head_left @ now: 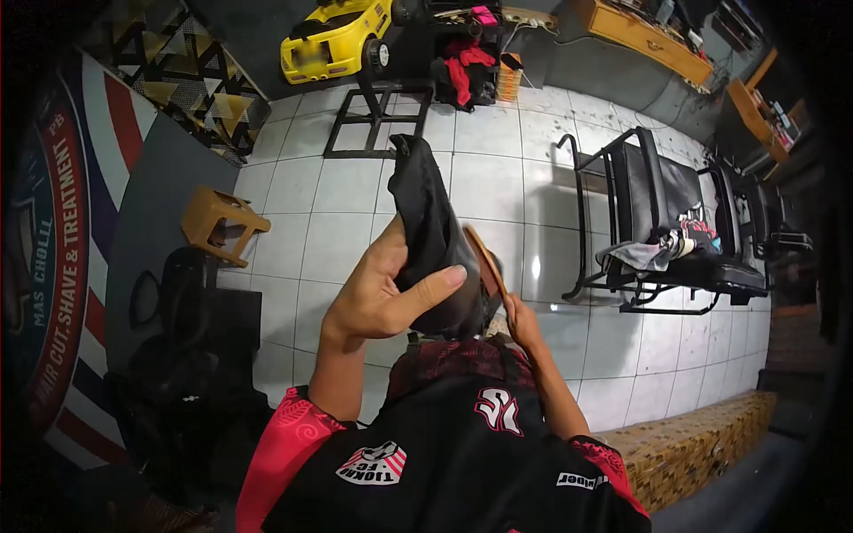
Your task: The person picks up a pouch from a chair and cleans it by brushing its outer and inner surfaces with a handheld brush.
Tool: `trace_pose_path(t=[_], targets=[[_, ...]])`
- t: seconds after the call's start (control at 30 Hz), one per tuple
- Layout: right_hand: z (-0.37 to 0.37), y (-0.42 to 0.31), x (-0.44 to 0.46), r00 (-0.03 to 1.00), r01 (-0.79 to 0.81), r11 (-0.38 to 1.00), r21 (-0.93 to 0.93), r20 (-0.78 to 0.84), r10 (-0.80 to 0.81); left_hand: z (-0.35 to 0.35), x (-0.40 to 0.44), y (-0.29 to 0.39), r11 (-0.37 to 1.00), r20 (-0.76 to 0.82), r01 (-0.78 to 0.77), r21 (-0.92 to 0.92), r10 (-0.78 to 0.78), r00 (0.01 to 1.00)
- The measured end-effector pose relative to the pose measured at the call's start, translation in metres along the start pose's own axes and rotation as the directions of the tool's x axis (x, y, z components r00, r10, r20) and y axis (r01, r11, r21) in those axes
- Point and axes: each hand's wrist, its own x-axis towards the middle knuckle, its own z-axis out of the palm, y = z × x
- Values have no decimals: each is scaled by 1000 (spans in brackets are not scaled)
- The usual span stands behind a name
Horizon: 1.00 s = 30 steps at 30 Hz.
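A black item of soft, leather-like material (pixel 425 209) stands up in front of my body, its narrow end pointing away from me. My left hand (pixel 391 289) is wrapped round its left side, the thumb lying across the near face. Lower and to the right, my right hand (pixel 522 320) is closed on the lower end of a flat brown wooden piece (pixel 485 259), which looks like a brush. The wooden piece is close against the right side of the black item; whether they touch is hard to tell.
A metal-framed black chair (pixel 662 195) with cloths on it stands at the right. A brown plastic stool (pixel 222 222) is at the left. Ahead are a black metal frame (pixel 378 120) and a yellow toy car (pixel 333 44). A patterned ledge (pixel 693 444) lies at the lower right.
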Motion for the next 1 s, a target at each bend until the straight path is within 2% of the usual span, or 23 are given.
trace_pose_path(t=[0.03, 0.07, 0.1, 0.17, 0.23, 0.27, 0.3, 0.33, 0.37, 0.4, 0.47, 0.5, 0.57, 0.63, 0.7, 0.73, 0.77, 0.83, 0.9, 0.97, 1.0], targets=[[12, 37, -2, 993, -86, 974, -211, 62, 101, -3, 0, 2, 1000, 36, -25, 1, 25, 999], [9, 54, -9, 942, -169, 911, -377, 212, 262, -4, -1, 2, 999, -20, -34, 6, 34, 999], [8, 71, -18, 841, -216, 813, -541, 320, 436, -2, -1, 5, 999, -20, -40, 3, 40, 999], [25, 129, -38, 774, -179, 784, -594, 407, 485, 4, 2, 13, 984, -202, 40, -172, -75, 976], [49, 164, -43, 856, -330, 859, -390, 261, 447, -4, 4, 3, 986, -158, -54, -158, 28, 987], [40, 153, -35, 863, -328, 857, -397, 242, 443, -5, 3, -4, 983, -135, -45, -177, 21, 991], [31, 129, -31, 951, -253, 941, -225, 118, 284, -5, 3, -13, 981, -104, -32, -192, 12, 994], [20, 94, -29, 990, -138, 989, -56, -37, 136, 0, 3, -24, 982, -155, -41, -182, 12, 988], [-3, 47, -25, 991, -108, 980, 170, -58, 120, 6, 0, -31, 983, -162, -28, -183, -2, 987], [-32, -8, -23, 991, -70, 919, 388, -81, 109, 11, 1, -34, 987, -129, -6, -158, -15, 992], [-84, -101, -31, 995, -27, 768, 640, -53, 80, 19, 1, -41, 994, -97, 23, -110, -34, 995], [-91, -120, -34, 999, 45, 628, 777, -51, -8, 23, 2, -42, 993, -87, 26, -115, -36, 996], [-110, -157, -43, 915, 385, 804, 453, -299, -269, 31, 6, -43, 995, -126, 0, -98, -12, 992], [-104, -154, -41, 914, 386, 816, 431, -301, -273, 36, 9, -37, 990, -149, -36, -139, 15, 989], [-93, -137, -34, 908, 398, 820, 411, -302, -289, 25, 9, -38, 997, -118, -61, -54, 55, 992], [-84, -115, -28, 956, 276, 889, 366, -202, -214, 25, 8, -30, 990, -153, -38, -133, 18, 988], [-71, -87, -21, 987, 152, 939, 309, -106, -125, 25, 8, -30, 989, -213, -69, -132, 40, 976], [-24, 5, -14, 996, 83, 993, 89, 19, -85, 21, 8, -28, 998, -190, -26, -62, 14, 982], [24, 95, -23, 944, -122, 949, -290, 262, 201, 24, 10, -34, 998, -203, -30, -56, 18, 979], [-14, 55, -49, 837, -160, 927, -340, 451, 310, 27, 14, -34, 998, -219, -45, -47, 33, 975], [-6, 69, -47, 842, -158, 929, -336, 445, 304, 28, 16, -32, 994, -250, -10, -107, -17, 968]])
